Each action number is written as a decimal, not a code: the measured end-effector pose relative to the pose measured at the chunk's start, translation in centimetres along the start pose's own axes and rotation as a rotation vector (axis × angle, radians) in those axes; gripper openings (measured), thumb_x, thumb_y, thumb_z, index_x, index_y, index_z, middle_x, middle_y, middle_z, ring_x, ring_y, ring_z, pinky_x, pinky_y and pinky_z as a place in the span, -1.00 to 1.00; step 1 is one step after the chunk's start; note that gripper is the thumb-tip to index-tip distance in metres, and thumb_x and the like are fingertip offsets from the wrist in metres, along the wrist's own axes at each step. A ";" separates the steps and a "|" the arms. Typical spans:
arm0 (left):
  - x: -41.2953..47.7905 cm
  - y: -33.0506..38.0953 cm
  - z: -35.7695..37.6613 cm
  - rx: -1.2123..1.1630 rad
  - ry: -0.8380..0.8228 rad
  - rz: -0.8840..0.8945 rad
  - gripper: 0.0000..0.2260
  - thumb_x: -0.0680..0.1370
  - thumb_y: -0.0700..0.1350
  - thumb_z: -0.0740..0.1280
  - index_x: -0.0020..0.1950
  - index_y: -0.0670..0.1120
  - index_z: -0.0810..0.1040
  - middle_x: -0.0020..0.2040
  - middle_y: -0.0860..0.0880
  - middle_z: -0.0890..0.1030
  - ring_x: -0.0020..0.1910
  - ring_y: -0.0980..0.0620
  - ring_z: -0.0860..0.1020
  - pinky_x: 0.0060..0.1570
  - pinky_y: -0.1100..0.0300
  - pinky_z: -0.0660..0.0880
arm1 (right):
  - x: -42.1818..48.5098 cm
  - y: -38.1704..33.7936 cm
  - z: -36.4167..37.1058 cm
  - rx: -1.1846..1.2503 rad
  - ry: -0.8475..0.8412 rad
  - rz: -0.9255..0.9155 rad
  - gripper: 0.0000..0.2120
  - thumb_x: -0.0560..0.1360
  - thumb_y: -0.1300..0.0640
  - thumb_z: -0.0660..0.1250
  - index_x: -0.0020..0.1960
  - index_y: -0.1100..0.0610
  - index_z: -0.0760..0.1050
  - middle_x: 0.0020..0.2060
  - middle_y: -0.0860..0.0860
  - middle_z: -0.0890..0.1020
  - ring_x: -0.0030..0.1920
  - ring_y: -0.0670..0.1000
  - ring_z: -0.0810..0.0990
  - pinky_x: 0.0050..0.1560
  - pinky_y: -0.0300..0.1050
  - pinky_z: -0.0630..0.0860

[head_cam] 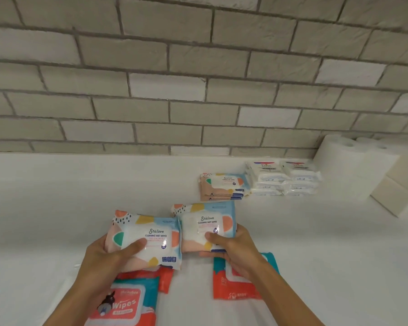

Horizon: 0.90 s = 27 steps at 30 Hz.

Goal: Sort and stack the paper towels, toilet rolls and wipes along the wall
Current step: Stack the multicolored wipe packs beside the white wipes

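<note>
Pastel wipes (151, 228) in L hand (101, 252), 2nd pk (205, 221) in R hand (236, 248)

Stalove packs (146, 236): 2 loose at 12 o'clock close in, maybe a third behind the right one. Stalove stack (222, 184) at 1 o'clock looks like 3. Dove packs (266, 177): 2 piles at 1–2 o'clock, about 4 each, blurry. Red-teal wipe packs (127, 304): 2 at 11, 1 at 1, nearest. Paper towel rolls (346, 170): at least 2 tops at 2 o'clock.
</note>
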<state>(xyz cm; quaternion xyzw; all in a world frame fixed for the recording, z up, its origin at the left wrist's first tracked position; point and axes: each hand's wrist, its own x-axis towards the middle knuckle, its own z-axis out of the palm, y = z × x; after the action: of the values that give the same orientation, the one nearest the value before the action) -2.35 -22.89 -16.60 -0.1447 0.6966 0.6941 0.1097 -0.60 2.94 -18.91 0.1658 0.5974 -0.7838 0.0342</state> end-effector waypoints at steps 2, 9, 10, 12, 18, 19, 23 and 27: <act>0.4 0.6 0.9 -0.058 -0.021 -0.001 -0.57 0.24 -0.12 0.59 0.07 -0.11 0.60 -0.09 -0.14 0.74 -0.15 -0.23 0.71 -0.01 -0.26 0.60 | 0.8 -1.2 -1.0 0.045 0.013 -0.005 -0.64 0.42 0.39 0.46 0.18 0.24 0.53 0.04 0.15 0.70 0.02 0.18 0.69 -0.08 0.16 0.65; 2.6 3.4 4.8 -0.141 -0.077 0.056 -0.47 0.15 -0.16 0.62 0.09 -0.19 0.61 -0.06 -0.15 0.73 -0.10 -0.22 0.71 0.04 -0.18 0.58 | 5.4 -5.7 -4.0 0.183 0.043 0.033 -0.71 0.43 0.45 0.40 0.14 0.31 0.54 0.04 0.20 0.69 -0.02 0.19 0.70 -0.14 0.05 0.67; 3.1 3.6 5.2 -0.150 -0.092 0.065 -0.44 0.12 -0.17 0.65 0.08 -0.21 0.62 -0.05 -0.16 0.73 -0.08 -0.22 0.71 0.07 -0.17 0.57 | 6.4 -6.0 -4.3 0.204 0.053 0.033 -0.71 0.43 0.44 0.41 0.13 0.30 0.55 0.05 0.20 0.69 -0.02 0.17 0.70 -0.13 0.04 0.67; 3.9 4.0 6.1 -0.162 -0.109 0.073 -0.52 0.20 -0.20 0.62 0.08 -0.22 0.63 -0.03 -0.17 0.73 -0.05 -0.22 0.70 0.14 -0.20 0.54 | 8.2 -6.5 -4.8 0.254 0.054 0.018 -0.70 0.44 0.43 0.41 0.15 0.27 0.55 0.07 0.17 0.69 -0.02 0.14 0.70 -0.11 0.04 0.67; 5.9 4.4 7.9 -0.183 -0.093 0.061 -0.55 0.23 -0.19 0.55 0.10 -0.20 0.63 -0.01 -0.15 0.73 -0.02 -0.22 0.69 0.18 -0.21 0.53 | 12.7 -7.5 -5.6 0.324 0.127 0.042 -0.71 0.43 0.42 0.43 0.11 0.22 0.54 0.05 0.17 0.68 -0.02 0.16 0.70 -0.12 0.02 0.68; 6.1 4.5 8.1 -0.187 -0.089 0.056 -0.54 0.22 -0.17 0.55 0.10 -0.19 0.64 -0.01 -0.15 0.73 -0.02 -0.22 0.69 0.18 -0.20 0.53 | 13.3 -7.6 -5.7 0.335 0.148 0.056 -0.71 0.43 0.42 0.43 0.11 0.23 0.53 0.04 0.18 0.68 -0.04 0.16 0.70 -0.14 -0.01 0.68; 6.8 4.5 8.8 -0.209 -0.101 0.037 -0.56 0.23 -0.21 0.54 0.10 -0.21 0.64 -0.01 -0.16 0.73 -0.04 -0.22 0.70 0.16 -0.19 0.53 | 14.9 -7.7 -6.1 0.305 0.192 0.117 -0.71 0.44 0.43 0.41 0.14 0.27 0.51 0.04 0.21 0.66 -0.09 0.16 0.69 -0.21 -0.06 0.68; 7.3 4.3 9.6 -0.199 -0.089 0.024 -0.66 0.33 -0.28 0.52 0.09 -0.18 0.63 -0.02 -0.12 0.73 -0.05 -0.20 0.70 0.08 -0.19 0.57 | 15.6 -7.0 -6.7 0.360 0.237 0.143 -0.69 0.46 0.44 0.39 0.18 0.33 0.48 0.05 0.25 0.65 -0.01 0.20 0.67 -0.29 -0.11 0.66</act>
<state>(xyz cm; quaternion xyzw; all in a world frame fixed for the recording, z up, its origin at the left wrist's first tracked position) -11.17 -13.67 -15.28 -0.1157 0.6204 0.7668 0.1175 -15.62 13.57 -18.66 0.3021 0.4345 -0.8484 -0.0109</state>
